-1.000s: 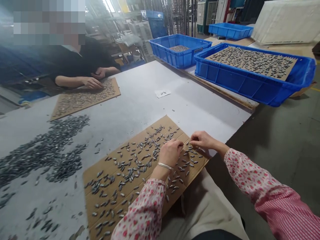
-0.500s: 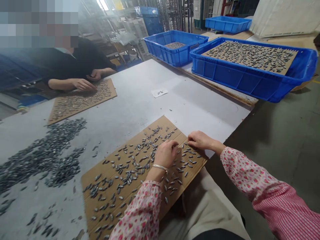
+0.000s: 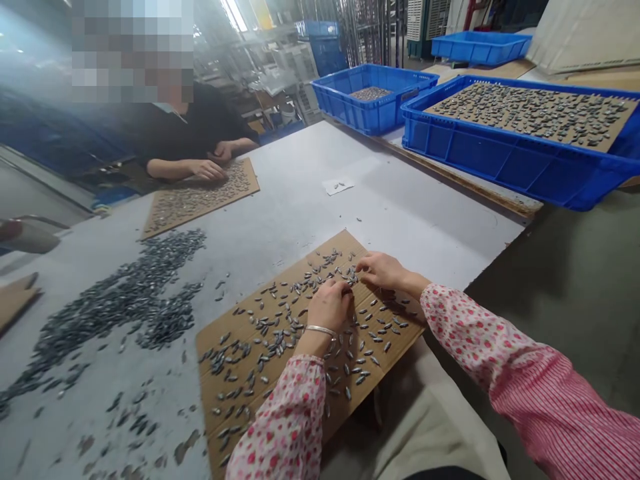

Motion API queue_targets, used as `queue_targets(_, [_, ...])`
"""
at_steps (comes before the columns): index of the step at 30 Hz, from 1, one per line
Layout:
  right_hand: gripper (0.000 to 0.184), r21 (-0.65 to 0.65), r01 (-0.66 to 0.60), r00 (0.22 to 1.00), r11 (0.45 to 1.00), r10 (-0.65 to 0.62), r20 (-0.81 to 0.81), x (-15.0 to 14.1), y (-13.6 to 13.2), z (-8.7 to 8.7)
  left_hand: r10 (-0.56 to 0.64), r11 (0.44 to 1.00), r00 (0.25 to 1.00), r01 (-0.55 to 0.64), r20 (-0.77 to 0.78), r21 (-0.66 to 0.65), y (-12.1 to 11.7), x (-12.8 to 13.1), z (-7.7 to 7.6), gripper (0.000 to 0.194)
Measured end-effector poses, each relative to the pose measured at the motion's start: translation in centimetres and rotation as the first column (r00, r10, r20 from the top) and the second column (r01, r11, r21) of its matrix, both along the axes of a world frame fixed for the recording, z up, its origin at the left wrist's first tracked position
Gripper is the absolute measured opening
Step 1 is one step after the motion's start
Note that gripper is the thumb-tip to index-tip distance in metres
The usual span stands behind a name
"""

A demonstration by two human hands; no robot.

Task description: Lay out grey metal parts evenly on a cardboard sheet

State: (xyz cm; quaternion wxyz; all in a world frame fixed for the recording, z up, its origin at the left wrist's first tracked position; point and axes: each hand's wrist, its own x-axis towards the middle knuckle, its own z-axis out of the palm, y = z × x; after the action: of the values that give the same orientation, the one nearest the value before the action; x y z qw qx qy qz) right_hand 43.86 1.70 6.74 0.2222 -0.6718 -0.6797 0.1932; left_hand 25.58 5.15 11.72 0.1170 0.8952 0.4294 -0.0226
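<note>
Many grey pcs lie on cardboard, lower ctr of frame, some bunched. L hand: fingers curled; R hand: bent, part-open; can't tell if either has a pc. Best: light nudges, 1 pc at a time, sleeves clear.

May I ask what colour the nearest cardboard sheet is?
The cardboard sheet is brown; the head view shows it.

I note a white table. Grey floor lies beyond its right edge. Behind its far corner stand upright rods and, to their right, a slatted cabinet. High left of that corner, a bright strip glares: window or lamp, unclear.
</note>
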Motion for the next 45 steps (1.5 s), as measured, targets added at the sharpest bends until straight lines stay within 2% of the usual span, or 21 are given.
queue_targets(3, [0.018,-0.014,-0.121,0.987,0.993,0.122,0.109,-1.4,0.9,0.8,-0.036,0.999,0.998,0.038,-0.049,0.031,-0.1,0.0,-0.9,0.021])
queue_targets(6, [0.017,-0.049,-0.163,0.965,0.985,0.170,0.202,-1.7,0.6,1.9,-0.055,0.997,0.997,0.058,-0.049,0.056,-0.5,-0.2,-1.1,0.021])
queue_targets(9, [0.017,-0.083,-0.217,0.948,0.973,0.230,0.218,-0.8,-0.1,2.5,-0.088,0.993,0.996,0.089,-0.020,0.084,-1.2,0.3,-0.8,0.022])
queue_targets(12, [0.012,-0.109,-0.252,0.947,0.962,0.268,0.176,0.3,-0.6,2.4,-0.165,0.979,0.986,0.162,0.009,0.126,-1.9,1.7,-0.8,0.023])
queue_targets(16, [0.013,-0.073,-0.211,0.970,0.975,0.218,0.108,1.4,-0.8,1.7,-0.266,0.953,0.963,0.258,0.032,0.162,-2.2,3.1,-2.1,0.023])
queue_targets(20, [0.014,0.002,-0.074,0.996,0.997,0.074,0.059,2.1,-0.5,0.8,-0.330,0.943,0.935,0.322,0.132,0.080,-1.4,2.2,-3.9,0.023])
queue_targets(22, [0.016,0.039,0.033,0.998,0.999,-0.036,0.058,2.4,0.0,0.4,-0.287,0.958,0.937,0.282,0.200,0.055,-0.6,1.1,-4.3,0.023])
queue_targets(25, [0.020,0.048,0.126,0.989,0.991,-0.129,0.074,2.4,1.2,-0.3,-0.107,0.994,0.970,0.096,0.218,0.060,0.6,0.0,-3.5,0.023])
queue_targets(27, [0.021,0.039,0.094,0.989,0.995,-0.098,0.114,1.9,1.9,-0.2,0.009,0.998,0.986,-0.019,0.168,0.053,1.1,-0.1,-2.5,0.022])
queue_targets(29, [0.018,0.022,0.024,0.983,0.999,-0.027,0.182,1.1,2.2,0.3,0.068,0.997,0.993,-0.072,0.094,0.039,1.1,0.3,-1.6,0.021])
queue_targets(33, [0.016,-0.054,-0.107,0.947,0.993,0.118,0.299,0.0,1.0,2.6,0.043,0.998,0.999,-0.043,0.003,0.034,0.5,1.1,-0.9,0.020])
queue_targets(37, [0.015,-0.108,-0.193,0.933,0.975,0.217,0.286,0.8,-1.3,3.8,-0.039,0.999,0.999,0.038,0.023,0.018,-0.5,1.3,-1.1,0.019])
queue_targets(41, [0.012,-0.116,-0.220,0.955,0.969,0.238,0.176,2.4,-2.3,2.5,-0.074,0.996,0.995,0.076,0.065,-0.038,-1.1,1.5,-1.5,0.016])
queue_targets(45, [0.011,-0.040,-0.143,0.985,0.989,0.147,0.090,2.0,-1.2,0.5,-0.106,0.992,0.978,0.118,0.179,-0.054,-0.8,1.3,-2.4,0.018])
